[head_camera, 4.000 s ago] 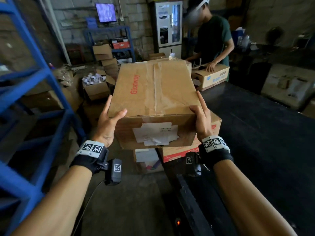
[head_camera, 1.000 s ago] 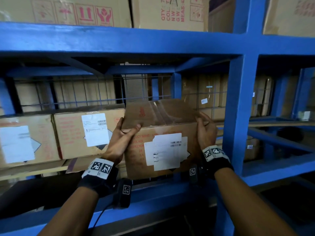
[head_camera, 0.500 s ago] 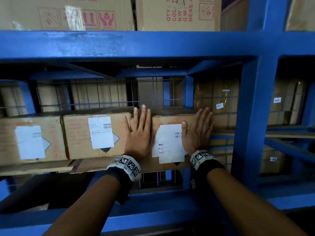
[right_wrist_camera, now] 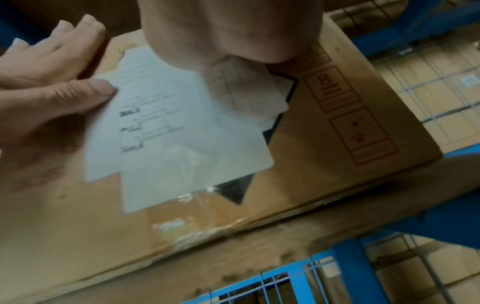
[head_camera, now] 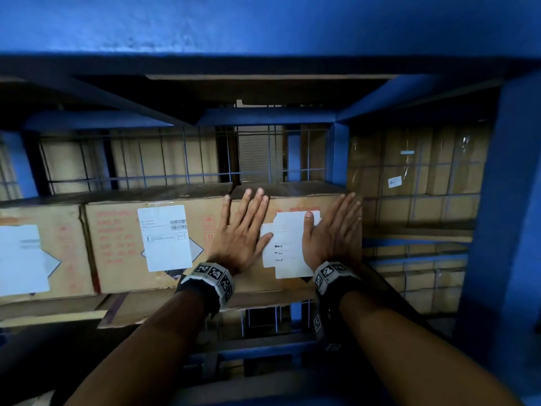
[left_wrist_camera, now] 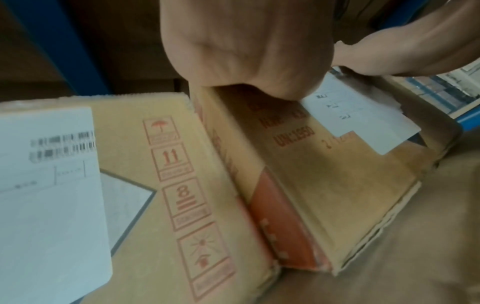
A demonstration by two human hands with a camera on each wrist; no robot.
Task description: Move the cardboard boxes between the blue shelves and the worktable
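Your left hand and right hand lie flat, fingers straight, against the cardboard box front. The box sits on the blue shelf, touching its neighbour box.

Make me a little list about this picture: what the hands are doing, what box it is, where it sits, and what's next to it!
left hand: flat, fingers straight, pressing the box front
right hand: flat, pressing the same front, thumb on the label
box: brown cardboard box with a white paper label
place: on the blue metal shelf, lying on a cardboard sheet
neighbour: second brown cardboard box with a barcode label, close on its left
behind: blue wire mesh
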